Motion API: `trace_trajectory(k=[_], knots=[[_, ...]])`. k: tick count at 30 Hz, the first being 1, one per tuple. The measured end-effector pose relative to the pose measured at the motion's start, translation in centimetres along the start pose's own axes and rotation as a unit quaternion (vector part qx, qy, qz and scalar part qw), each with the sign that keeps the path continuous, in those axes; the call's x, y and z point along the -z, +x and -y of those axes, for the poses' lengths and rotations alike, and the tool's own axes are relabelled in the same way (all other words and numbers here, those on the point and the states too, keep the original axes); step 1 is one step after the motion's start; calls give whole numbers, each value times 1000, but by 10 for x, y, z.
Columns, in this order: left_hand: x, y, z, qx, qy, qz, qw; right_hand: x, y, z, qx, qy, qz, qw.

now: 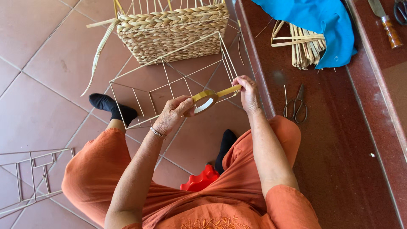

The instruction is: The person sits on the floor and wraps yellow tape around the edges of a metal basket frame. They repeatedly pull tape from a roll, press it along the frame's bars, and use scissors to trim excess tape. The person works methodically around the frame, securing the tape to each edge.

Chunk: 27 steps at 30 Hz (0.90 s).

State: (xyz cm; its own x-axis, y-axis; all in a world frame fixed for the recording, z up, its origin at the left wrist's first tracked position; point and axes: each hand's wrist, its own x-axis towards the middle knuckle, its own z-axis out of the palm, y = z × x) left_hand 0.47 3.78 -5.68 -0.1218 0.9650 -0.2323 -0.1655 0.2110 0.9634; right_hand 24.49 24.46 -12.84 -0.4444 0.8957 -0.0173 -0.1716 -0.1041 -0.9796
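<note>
My left hand (173, 113) grips a roll of yellow tape (204, 101) in front of me. My right hand (248, 92) pinches the free end of the tape, which is pulled out as a short strip (229, 90) between the two hands. Both hands are just above a box-shaped cream wire frame (167, 87) that stands on the tiled floor between my feet in black socks. Part of the frame is hidden behind my hands.
A half-woven straw basket (171, 32) stands beyond the frame. Scissors (296, 106) lie on the dark red step to the right, with a bundle of straw (304, 48), a blue cloth (322, 17) and a knife (388, 25). Another wire frame (32, 178) lies at left.
</note>
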Motion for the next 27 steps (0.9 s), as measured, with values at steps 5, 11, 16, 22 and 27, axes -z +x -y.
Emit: trace_trajectory(k=[5,11,16,22,27], knots=[[-5,14,14,19,19,10,1000,13,-1,-2,-47,-60,14,997],[-4,20,36,76,139,-11,987,18,-9,-7,-117,-151,-23,981],[47,-5,39,97,92,-46,990,24,-7,-11,-97,-165,-51,980],[120,-55,27,123,44,-101,986,28,0,-17,-79,-176,-71,979],[157,-82,17,123,3,-128,984,36,4,-19,-79,-169,-80,979]])
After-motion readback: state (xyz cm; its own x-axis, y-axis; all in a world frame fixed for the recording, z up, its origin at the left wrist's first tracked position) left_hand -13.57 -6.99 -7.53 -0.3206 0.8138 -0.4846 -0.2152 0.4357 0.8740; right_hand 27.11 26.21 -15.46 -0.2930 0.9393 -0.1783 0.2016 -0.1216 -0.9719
